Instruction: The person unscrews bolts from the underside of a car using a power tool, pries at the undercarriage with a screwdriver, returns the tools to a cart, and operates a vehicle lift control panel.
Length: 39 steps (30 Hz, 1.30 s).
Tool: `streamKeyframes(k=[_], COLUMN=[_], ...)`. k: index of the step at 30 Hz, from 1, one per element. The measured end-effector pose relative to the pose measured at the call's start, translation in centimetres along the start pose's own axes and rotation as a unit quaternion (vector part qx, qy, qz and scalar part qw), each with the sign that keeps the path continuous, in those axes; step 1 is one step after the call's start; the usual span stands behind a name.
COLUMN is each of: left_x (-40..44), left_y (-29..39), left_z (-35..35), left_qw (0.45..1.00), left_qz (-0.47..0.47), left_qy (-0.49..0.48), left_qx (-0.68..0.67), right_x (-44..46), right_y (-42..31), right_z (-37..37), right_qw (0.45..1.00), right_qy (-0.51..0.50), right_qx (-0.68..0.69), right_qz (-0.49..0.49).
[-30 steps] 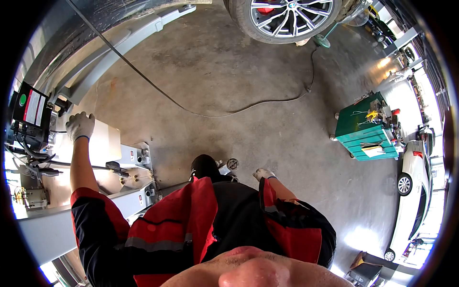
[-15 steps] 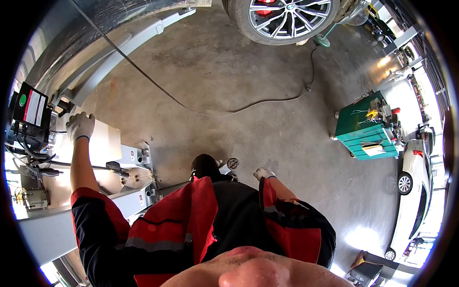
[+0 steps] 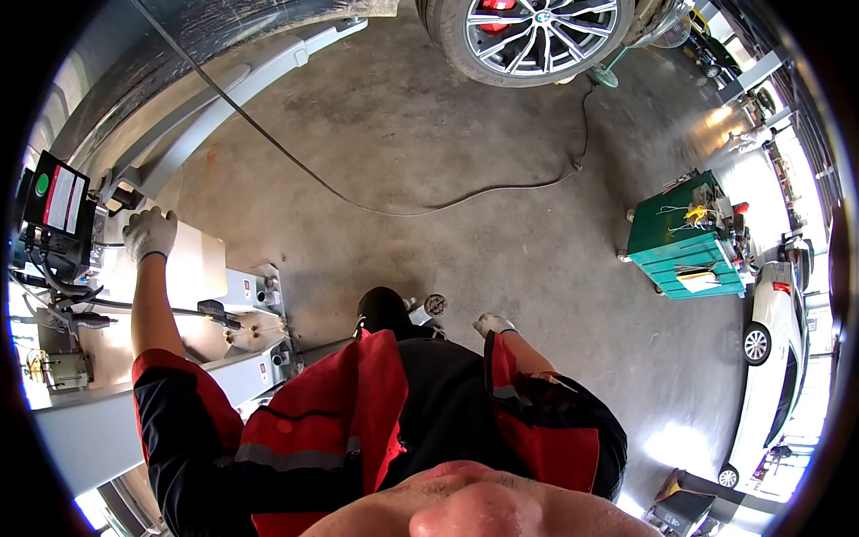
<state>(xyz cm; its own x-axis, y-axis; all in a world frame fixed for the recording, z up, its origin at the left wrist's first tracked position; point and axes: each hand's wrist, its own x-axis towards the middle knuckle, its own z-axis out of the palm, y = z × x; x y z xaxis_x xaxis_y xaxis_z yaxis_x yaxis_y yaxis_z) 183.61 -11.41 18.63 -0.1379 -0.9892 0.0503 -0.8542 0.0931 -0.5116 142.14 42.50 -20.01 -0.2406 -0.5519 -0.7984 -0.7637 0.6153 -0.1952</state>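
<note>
My left hand (image 3: 150,234), in a pale grey glove, rests at the upper edge of a light-coloured box (image 3: 195,261) on the grey lift post. What its fingers press, if anything, is hidden. Just left of it is a black control unit (image 3: 63,208) with a green round mark. Beside my right thigh hangs my gloved right hand (image 3: 494,325), its fingers curled; I cannot make out anything in it. At the top, a car wheel (image 3: 537,36) with silver spokes and a red caliper hangs above the floor.
Grey lift arms (image 3: 242,94) reach under the car body at the upper left. A dark cable (image 3: 394,213) crosses the floor. On the right are a green tool cart (image 3: 676,246) with tools on top and a white car (image 3: 767,376). Black hoses run below the control unit.
The wheel has turned slightly and sits a little lower in view, with more of the red caliper showing. The lift arms have shifted slightly. My hands have stayed almost still.
</note>
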Motion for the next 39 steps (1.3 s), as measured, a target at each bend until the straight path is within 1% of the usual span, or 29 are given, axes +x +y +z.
streamKeyframes(k=[2, 8, 11, 17, 20, 23, 30, 35, 38, 39], left_x=[0.0, -0.1, -0.1, 0.1, 0.3, 0.4, 0.3, 0.2, 0.3, 0.4], left_y=[0.0, 0.1, 0.1, 0.0, -0.1, 0.0, 0.0, 0.0, 0.0, 0.0], left_z=[0.0, -0.1, -0.1, 0.3, 0.4, 0.3, 0.1, 0.1, 0.2, 0.2], left_qw=[1.0, 1.0, 1.0, 1.0, 1.0, 1.0, 1.0, 1.0, 1.0, 1.0], left_qz=[0.0, -0.001, 0.001, 0.004, -0.002, -0.011, -0.02, -0.019, -0.018, -0.018], left_qy=[0.001, 0.002, 0.005, 0.014, 0.008, 0.001, -0.001, 0.004, 0.0, -0.002], left_qx=[0.0, -0.002, -0.002, -0.002, -0.003, -0.008, -0.017, -0.02, -0.016, -0.012], right_x=[3.1, 1.1, 1.5, -0.6, 1.1, 1.3, 4.0, 2.7, 2.6, 2.8], right_y=[1.9, 0.8, 1.0, -0.1, 0.8, 0.8, 2.7, 1.6, 1.4, 1.4], right_z=[2.5, 1.0, 1.0, -0.5, 0.7, 0.8, 3.4, 1.9, 1.8, 1.8], right_qw=[1.0, 0.997, 0.998, 0.994, 0.998, 0.998, 1.0, 0.999, 0.999, 1.0], right_qy=[0.01, 0.009, -0.007, 0.001, -0.002, -0.014, 0.001, -0.014, -0.004, -0.005], right_qx=[0.011, 0.061, 0.056, 0.082, 0.048, 0.05, -0.013, -0.039, 0.025, 0.01], right_qz=[0.0, 0.053, 0.029, 0.072, 0.037, 0.044, -0.008, -0.033, 0.037, 0.017])
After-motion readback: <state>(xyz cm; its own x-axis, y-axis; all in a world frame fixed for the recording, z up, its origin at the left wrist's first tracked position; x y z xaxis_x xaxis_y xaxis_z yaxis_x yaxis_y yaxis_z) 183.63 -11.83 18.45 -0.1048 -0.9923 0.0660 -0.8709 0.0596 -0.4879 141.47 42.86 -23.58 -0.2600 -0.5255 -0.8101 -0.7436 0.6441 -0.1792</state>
